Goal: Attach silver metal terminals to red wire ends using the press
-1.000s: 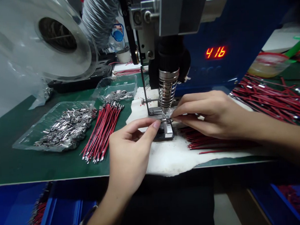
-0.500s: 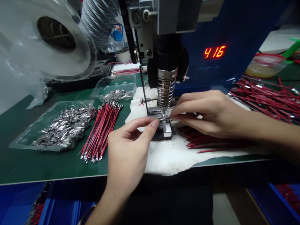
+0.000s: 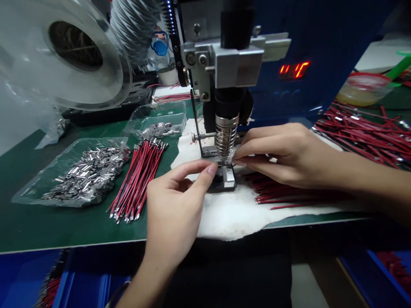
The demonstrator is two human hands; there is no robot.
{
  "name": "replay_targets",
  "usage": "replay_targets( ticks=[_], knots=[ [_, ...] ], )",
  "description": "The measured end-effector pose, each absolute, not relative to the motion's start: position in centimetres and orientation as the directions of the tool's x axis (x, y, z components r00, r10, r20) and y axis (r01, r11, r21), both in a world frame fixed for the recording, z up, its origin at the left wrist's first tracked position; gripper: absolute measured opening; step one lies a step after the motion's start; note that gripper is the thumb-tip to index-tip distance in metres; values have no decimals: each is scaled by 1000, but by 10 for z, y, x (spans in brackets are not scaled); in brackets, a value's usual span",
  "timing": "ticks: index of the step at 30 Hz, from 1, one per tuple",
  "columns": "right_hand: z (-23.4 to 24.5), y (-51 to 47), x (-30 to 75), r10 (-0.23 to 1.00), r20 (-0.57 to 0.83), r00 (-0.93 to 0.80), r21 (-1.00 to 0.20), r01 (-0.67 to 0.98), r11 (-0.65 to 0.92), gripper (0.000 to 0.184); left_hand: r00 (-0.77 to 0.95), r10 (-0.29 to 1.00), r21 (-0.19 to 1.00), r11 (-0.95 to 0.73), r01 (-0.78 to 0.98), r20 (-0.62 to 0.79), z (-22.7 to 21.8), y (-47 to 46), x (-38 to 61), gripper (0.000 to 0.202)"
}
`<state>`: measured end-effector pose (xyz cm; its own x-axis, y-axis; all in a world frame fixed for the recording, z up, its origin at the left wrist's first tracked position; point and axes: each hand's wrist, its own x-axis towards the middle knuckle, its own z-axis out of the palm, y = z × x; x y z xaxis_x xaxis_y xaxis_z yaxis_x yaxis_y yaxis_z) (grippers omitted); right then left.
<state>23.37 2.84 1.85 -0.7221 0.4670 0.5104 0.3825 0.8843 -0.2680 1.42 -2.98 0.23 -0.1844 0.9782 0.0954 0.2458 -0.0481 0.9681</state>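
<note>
My left hand (image 3: 175, 205) is closed in a pinch, thumb and forefinger meeting at the left side of a small metal fixture (image 3: 228, 176). Whatever lies between those fingertips is too small to make out. From the right, my right hand (image 3: 280, 155) pinches something hidden just beside the soldering machine's spring-wrapped tip (image 3: 225, 137). That tip sits low over the fixture, between both sets of fingertips. Below my right hand, a bundle of red and black wires (image 3: 278, 194) rests on white paper (image 3: 228, 216).
Left of my left hand lie a wire bundle (image 3: 138, 179) with metal ends and a clear tray (image 3: 28, 191) of metal connectors. A smaller clear tray (image 3: 179, 109) stands behind. More wires (image 3: 368, 128) heap at the right. The blue machine housing (image 3: 325, 26) rises behind.
The machine's head and spring-wrapped tip have come down toward the fixture. Red display digits have changed from 416 to a partly lit reading. Both hands have stayed almost still.
</note>
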Motion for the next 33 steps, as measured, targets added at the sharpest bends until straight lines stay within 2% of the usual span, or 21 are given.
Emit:
replay_targets(
  ticks=[33],
  knots=[
    [19,27,234,475,516,-713,-260,398,880,15,-182,978,966,-52,255,101,0,-31,14,16]
  ],
)
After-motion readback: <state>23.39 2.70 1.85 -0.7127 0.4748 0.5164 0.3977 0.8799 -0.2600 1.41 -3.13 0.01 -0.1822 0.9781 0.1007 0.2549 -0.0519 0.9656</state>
